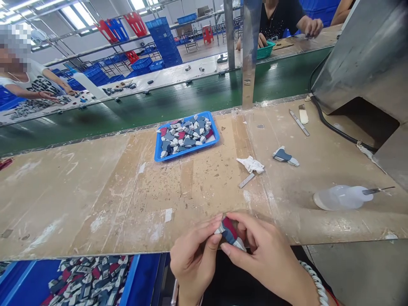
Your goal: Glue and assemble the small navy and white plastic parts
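Both my hands hold one small molded plastic part (230, 231), coloured maroon, blue-grey and white, just over the table's front edge. My left hand (197, 246) pinches its left end between thumb and fingers. At the other side, my right hand (261, 246) is closed around it, thumb below and fingers above. A similar blue-grey and white part (285, 156) lies on the table to the right. Beyond my hands sits a blue tray (155, 155) heaped with more such parts. A crumpled white tissue (251, 164) and a short metal strip (247, 180) rest between.
A clear squeeze bottle (339, 198) lies on its side at right, with a thin nozzle. Farther back are a blade-like strip (299, 122) and a metal housing (360, 55). A blue bin (130, 280) of parts stands below left. Across the green conveyor (143, 106), other people work.
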The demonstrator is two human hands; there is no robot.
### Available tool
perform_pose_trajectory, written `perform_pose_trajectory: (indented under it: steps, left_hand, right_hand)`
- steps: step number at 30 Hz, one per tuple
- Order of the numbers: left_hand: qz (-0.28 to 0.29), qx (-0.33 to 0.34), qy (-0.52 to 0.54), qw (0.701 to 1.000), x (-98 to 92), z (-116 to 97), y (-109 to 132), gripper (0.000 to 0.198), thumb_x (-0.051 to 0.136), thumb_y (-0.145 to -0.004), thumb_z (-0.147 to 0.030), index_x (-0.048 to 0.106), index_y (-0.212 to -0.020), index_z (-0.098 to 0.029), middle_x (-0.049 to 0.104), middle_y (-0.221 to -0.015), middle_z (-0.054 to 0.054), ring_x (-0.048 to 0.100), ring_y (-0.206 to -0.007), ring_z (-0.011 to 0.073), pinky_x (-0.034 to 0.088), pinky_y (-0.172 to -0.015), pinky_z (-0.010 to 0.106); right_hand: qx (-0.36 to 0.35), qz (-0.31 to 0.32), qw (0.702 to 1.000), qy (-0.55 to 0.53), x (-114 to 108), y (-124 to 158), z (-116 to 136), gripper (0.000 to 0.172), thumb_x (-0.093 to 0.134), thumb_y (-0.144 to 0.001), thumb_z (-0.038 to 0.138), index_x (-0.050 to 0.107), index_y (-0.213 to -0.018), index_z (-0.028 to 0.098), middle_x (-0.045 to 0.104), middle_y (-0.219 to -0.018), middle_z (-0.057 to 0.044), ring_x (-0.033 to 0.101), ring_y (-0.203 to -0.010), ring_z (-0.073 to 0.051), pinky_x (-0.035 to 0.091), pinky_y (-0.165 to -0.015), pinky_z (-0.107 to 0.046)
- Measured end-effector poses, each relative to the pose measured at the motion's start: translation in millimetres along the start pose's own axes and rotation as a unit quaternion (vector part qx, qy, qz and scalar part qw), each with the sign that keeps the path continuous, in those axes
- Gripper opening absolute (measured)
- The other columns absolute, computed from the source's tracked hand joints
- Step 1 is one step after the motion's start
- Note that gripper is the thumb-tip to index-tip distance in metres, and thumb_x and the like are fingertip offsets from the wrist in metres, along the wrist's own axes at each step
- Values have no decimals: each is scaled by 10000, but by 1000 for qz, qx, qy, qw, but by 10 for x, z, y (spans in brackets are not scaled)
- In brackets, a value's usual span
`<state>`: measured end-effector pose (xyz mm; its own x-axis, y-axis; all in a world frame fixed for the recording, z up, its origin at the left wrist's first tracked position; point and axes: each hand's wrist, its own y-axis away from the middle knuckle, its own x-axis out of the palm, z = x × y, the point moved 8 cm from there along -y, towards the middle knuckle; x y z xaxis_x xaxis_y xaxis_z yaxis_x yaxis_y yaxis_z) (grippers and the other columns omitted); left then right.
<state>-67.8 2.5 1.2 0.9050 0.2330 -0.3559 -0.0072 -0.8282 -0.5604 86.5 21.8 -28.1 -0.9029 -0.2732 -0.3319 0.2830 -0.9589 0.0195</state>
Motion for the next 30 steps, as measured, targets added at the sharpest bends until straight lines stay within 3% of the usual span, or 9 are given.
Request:
perform_pose_trajectory:
  steps: [4,7,13,17,19,22,30]
  left_hand:
    - [-25,26,17,999,3,-50,22,309,648,-910,-38,718,-1143,-228,765,-1122,-14,738,-1008,150,598,-930,251]
    - [-50,34,61,996,-4,-146,22,242,633,-960,-109,704,-1164,-218,760,-1125,-8,728,-1022,147,600,-938,266]
    - [-63,87,138,985,69,-426,-62,209,632,-988,-197,701,-1185,-187,767,-1118,-24,729,-1016,123,613,-926,235]
    - [-101,121,137,978,101,-499,-111,173,672,-959,-198,726,-1122,-170,778,-1105,-45,754,-944,123,643,-874,228]
    - [-105,138,149,973,108,-524,-120,168,676,-954,-194,727,-1107,-149,776,-1114,-40,753,-954,126,644,-873,223]
    - [-49,125,175,975,147,-528,-134,192,652,-972,-220,712,-1135,-139,760,-1162,-22,737,-1017,134,624,-920,226]
    - [122,-19,207,971,301,-426,-95,494,474,-999,-592,629,-1298,-230,721,-1210,75,675,-1159,238,520,-1055,344]
  right_hand:
    - [46,73,988,-131,14,71,-91,541,711,-882,448,519,-1364,296,602,-901,27,500,-648,-105,423,-622,-249]
    - [64,104,967,-224,-15,122,-60,504,668,-929,468,502,-1379,315,600,-993,1,531,-730,-115,447,-673,-253]
    - [70,191,920,-334,67,197,151,479,742,-832,555,673,-1162,214,607,-824,-31,491,-656,-122,374,-597,-250]
    - [132,246,881,-382,202,320,122,562,605,-900,679,668,-1070,147,544,-773,-34,444,-628,-97,349,-594,-228]
    - [157,242,870,-399,233,369,70,598,533,-931,704,649,-1080,137,554,-754,-37,450,-593,-88,340,-565,-215]
    - [151,234,873,-401,247,399,23,605,524,-938,704,633,-1086,127,568,-726,-36,452,-553,-80,346,-538,-209]
    - [60,217,878,-422,265,361,49,457,586,-970,575,606,-1171,165,506,-723,5,441,-570,-76,349,-543,-196]
